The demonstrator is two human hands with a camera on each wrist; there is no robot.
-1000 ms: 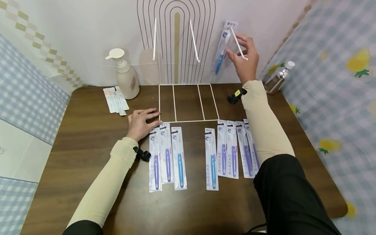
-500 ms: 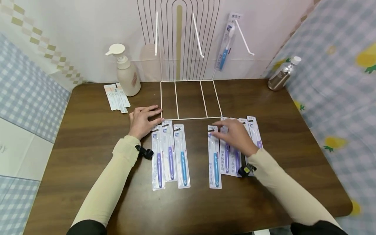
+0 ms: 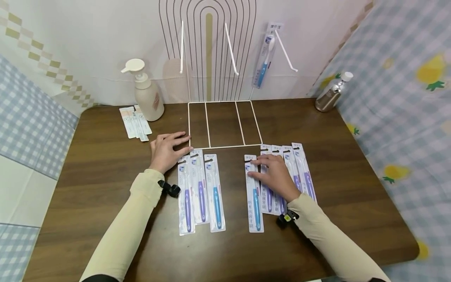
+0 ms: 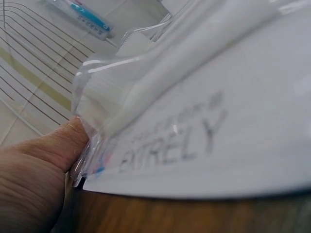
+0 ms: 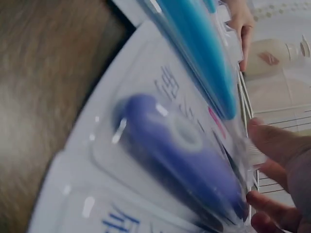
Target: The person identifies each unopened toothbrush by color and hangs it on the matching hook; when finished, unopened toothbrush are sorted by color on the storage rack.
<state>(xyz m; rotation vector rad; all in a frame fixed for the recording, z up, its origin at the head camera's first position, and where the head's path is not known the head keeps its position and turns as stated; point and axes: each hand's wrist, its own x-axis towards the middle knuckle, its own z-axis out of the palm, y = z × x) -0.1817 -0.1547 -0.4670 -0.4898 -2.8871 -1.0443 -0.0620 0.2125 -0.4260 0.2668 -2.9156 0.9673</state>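
In the head view my left hand (image 3: 165,152) lies flat on the table, fingertips at the left edge of a white wire rack (image 3: 225,147). Its thumb reaches the top of a purple toothbrush pack (image 3: 200,196). My right hand (image 3: 276,175) is over the right group, thumb and fingers spread at the upper end of a blue toothbrush pack (image 3: 254,211) lying on the table. Purple toothbrush packs (image 3: 305,172) lie beside and partly under this hand. The right wrist view shows its thumb and fingers around the pack's clear blister. Another blue toothbrush pack (image 3: 264,64) hangs from the rack's right hook (image 3: 286,51).
Two white hooks, the left (image 3: 182,47) and the middle (image 3: 231,49), project from the rack. A pump bottle (image 3: 149,98) and small flat packets (image 3: 135,123) stand at the back left. A silver bottle (image 3: 329,96) is at the back right. Another blue toothbrush pack (image 3: 215,196) lies left of centre.
My right hand has left the toothbrush pack on the right hook and come down to the blue toothbrush pack on the table. My left hand has stayed at the rack's corner.
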